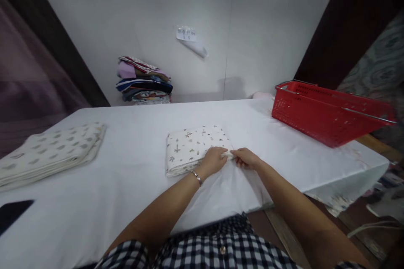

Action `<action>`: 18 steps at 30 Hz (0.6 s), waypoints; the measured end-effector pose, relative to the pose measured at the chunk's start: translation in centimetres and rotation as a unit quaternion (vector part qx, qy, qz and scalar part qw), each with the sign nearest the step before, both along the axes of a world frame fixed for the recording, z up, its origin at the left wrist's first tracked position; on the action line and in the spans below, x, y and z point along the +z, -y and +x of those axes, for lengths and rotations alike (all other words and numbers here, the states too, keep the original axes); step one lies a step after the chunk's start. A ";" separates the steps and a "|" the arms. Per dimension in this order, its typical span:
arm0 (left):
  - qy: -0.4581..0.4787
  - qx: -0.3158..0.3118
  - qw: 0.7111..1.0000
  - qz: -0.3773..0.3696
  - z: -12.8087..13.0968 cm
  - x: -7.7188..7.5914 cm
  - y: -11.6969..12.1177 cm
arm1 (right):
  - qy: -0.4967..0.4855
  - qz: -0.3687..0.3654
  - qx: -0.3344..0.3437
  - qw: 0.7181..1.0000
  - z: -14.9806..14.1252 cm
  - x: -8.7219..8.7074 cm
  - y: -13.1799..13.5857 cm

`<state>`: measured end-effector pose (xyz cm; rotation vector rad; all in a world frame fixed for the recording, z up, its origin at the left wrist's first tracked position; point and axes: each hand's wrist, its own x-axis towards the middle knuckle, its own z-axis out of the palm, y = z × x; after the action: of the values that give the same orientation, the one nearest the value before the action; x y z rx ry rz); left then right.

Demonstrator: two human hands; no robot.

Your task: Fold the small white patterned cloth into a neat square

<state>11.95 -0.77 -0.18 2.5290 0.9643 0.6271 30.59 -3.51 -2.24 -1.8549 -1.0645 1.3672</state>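
In front of me a folded white cloth (189,145) with a small scattered print lies on the white-covered table. My left hand (214,159) is closed on its near right edge, thumb towards the corner. Close beside it, my right hand (246,158) pinches the same cloth at the near right corner. The fingertips of both hands almost meet there. Several folded layers show along the cloth's near side. What lies under my left palm is hidden.
A folded white cloth with grey spots (59,147) lies at the left, with a dark flat object (14,214) nearer me. A red plastic basket (322,113) with metal handles stands at the right. Behind the table's far edge is a pile of folded fabrics (143,80) against the wall.
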 end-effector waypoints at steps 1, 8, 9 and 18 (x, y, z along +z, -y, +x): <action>0.021 0.012 1.000 0.009 -1.1 0.1 0.0 | -0.001 0.001 -0.005 1.000 0.1 -0.2 -0.1; 0.099 0.244 0.965 0.013 -14.5 -0.2 -0.1 | 0.002 -0.004 -0.002 1.000 0.4 -0.5 -0.4; 0.104 0.270 0.957 0.001 -16.3 -0.4 0.1 | 0.003 -0.004 -0.001 1.000 0.4 -0.5 -0.4; 0.053 0.357 0.921 -0.146 -19.6 -0.9 2.4 | -0.003 -0.019 -0.001 1.000 0.6 -0.6 -0.4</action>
<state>-7.66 -3.14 -1.12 1.8234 1.8014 0.7299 31.19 -3.14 -2.84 -1.8770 -1.0408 1.3990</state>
